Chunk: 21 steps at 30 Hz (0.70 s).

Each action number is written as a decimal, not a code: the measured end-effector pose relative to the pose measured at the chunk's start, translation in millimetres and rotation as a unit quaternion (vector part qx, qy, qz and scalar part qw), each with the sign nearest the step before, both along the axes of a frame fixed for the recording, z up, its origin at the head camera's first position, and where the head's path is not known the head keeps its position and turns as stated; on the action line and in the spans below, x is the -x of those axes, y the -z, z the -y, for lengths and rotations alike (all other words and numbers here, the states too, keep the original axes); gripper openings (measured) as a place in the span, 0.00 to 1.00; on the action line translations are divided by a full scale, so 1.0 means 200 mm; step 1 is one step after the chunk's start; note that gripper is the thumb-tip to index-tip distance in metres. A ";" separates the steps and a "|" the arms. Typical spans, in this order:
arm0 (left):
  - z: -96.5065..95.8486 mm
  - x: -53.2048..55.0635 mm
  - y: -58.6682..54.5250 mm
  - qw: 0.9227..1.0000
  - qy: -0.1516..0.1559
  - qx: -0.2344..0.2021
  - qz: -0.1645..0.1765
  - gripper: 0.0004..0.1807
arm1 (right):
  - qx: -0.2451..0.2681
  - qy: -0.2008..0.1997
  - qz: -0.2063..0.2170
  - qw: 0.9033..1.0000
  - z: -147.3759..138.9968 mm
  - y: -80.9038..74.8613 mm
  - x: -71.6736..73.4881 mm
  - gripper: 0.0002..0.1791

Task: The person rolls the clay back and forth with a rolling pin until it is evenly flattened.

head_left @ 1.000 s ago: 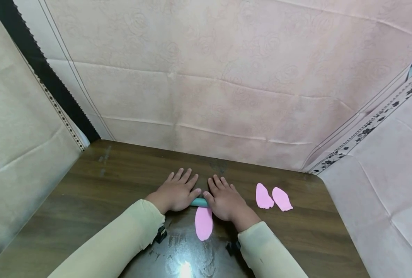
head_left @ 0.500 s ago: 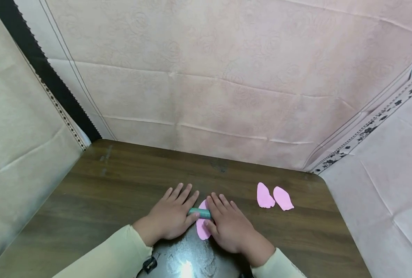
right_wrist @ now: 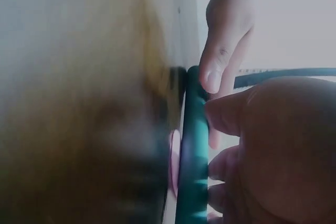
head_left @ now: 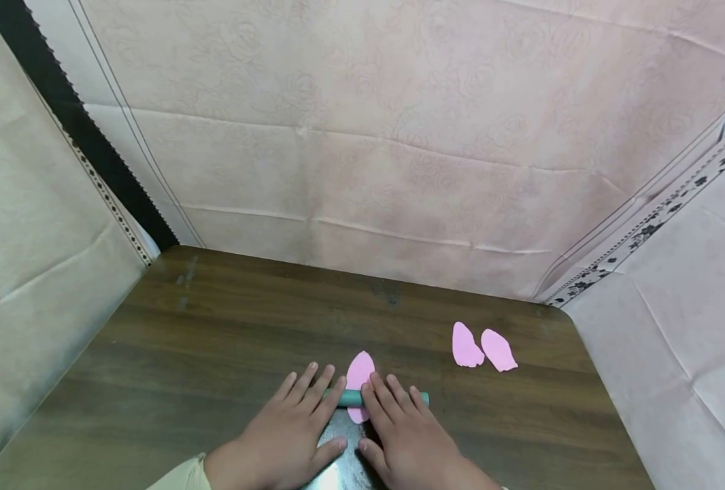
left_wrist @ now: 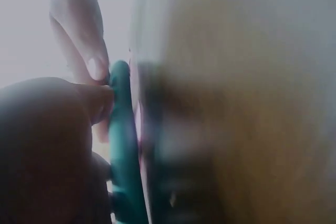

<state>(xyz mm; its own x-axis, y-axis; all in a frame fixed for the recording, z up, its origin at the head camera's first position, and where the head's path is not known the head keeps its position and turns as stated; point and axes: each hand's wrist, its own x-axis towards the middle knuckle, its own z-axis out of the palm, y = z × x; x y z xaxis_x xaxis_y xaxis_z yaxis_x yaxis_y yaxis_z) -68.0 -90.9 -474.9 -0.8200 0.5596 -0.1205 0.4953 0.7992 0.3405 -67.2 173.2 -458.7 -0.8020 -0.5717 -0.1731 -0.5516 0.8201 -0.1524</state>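
In the head view a green rolling pin point(head_left: 352, 399) lies crosswise over the near part of a flat pink oval piece point(head_left: 360, 369), which looks like rolled clay. My left hand point(head_left: 289, 429) rests with straight fingers on the pin's left part. On the right part lie the outstretched fingers of my right hand point(head_left: 408, 435), and the pin's right end pokes out past them. Both thumbs point inward on the near side. Each wrist view shows the pin from the side, with the pink piece as a thin edge beneath it.
Two more pink petal-shaped pieces, one on the left point(head_left: 467, 346) and one on the right point(head_left: 498, 350), lie side by side toward the back right of the brown wooden table point(head_left: 246, 299). Pale patterned cloth point(head_left: 362, 170) hangs along the back and both sides.
Both hands have drawn back toward the body, rolling the pin from the pink piece's far end to its near part. The far end of that piece now shows. The two other pieces stay put.
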 end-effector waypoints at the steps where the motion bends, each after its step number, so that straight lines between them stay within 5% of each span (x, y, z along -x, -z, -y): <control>1: 0.00 -0.02 0.00 1.000 0.002 -0.004 0.004 0.49 | -0.005 -0.002 -0.003 1.000 0.00 0.00 -0.01 0.44; 5: 0.01 -0.07 0.02 1.000 0.004 -0.011 0.003 0.50 | -0.015 -0.002 0.001 1.000 0.00 0.03 -0.06 0.45; 14: -0.03 -0.17 0.13 0.991 0.012 0.003 -0.133 0.48 | -0.012 0.002 -0.016 1.000 0.00 0.05 -0.07 0.44; 21: -0.07 -0.12 0.06 0.997 -0.009 -0.019 -0.077 0.50 | 0.004 0.010 -0.013 1.000 0.02 0.02 -0.01 0.43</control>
